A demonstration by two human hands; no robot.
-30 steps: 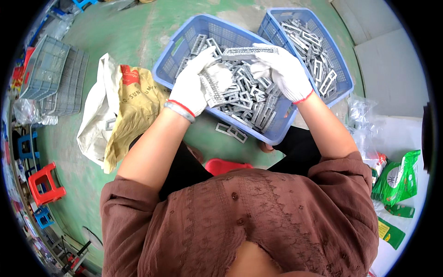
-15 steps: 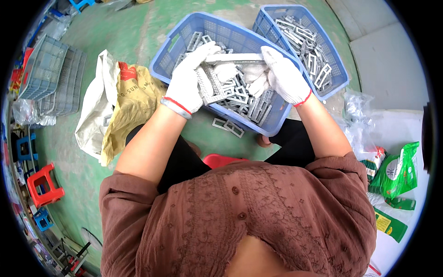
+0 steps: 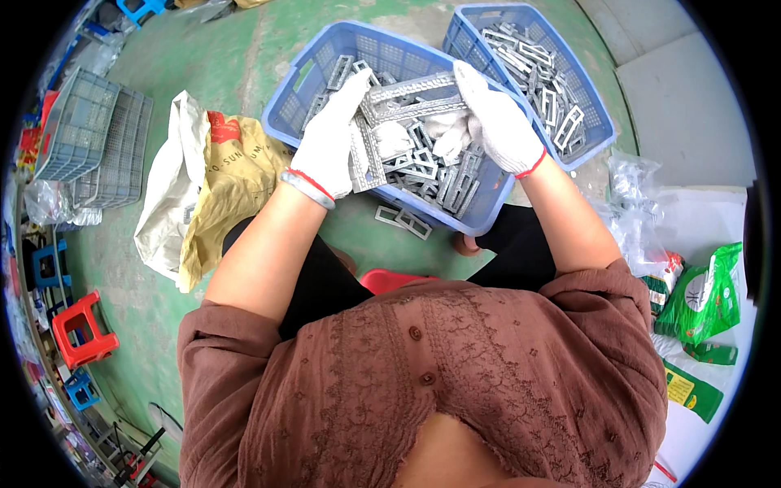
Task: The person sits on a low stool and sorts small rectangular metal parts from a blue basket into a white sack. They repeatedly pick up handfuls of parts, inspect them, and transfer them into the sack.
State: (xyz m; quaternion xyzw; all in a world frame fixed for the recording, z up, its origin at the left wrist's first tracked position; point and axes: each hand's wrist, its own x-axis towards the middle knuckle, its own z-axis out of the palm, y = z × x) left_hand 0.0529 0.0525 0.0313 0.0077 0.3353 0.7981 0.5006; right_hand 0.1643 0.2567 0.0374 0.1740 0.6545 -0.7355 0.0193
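Observation:
Both my hands wear white knit gloves with red cuff edges. Between them, over the near blue basket [image 3: 325,39], they grip a grey rectangular metal frame [image 3: 419,109] by its ends. My left hand [image 3: 329,140] has its left end and also keeps a second metal frame [image 3: 370,169] against the palm, hanging down toward me. The right end is pinched by my right hand [image 3: 503,122], with the thumb along the edge; its lower fingers are partly hidden under the frame. Many similar frames [image 3: 423,165] lie jumbled in the basket below.
Behind right, a second blue basket [image 3: 592,122] holds more metal frames. Two loose frames [image 3: 404,221] lie on the green floor by my feet. White and yellow sacks [image 3: 232,183] stand left, near stacked grey crates [image 3: 89,122] and a red stool [image 3: 84,329]. Plastic bags [image 3: 634,203] lie right.
The frame between my hands has tilted from nearly edge-on to show its open rectangular face. My right hand has risen slightly. The second frame stays in my left hand.

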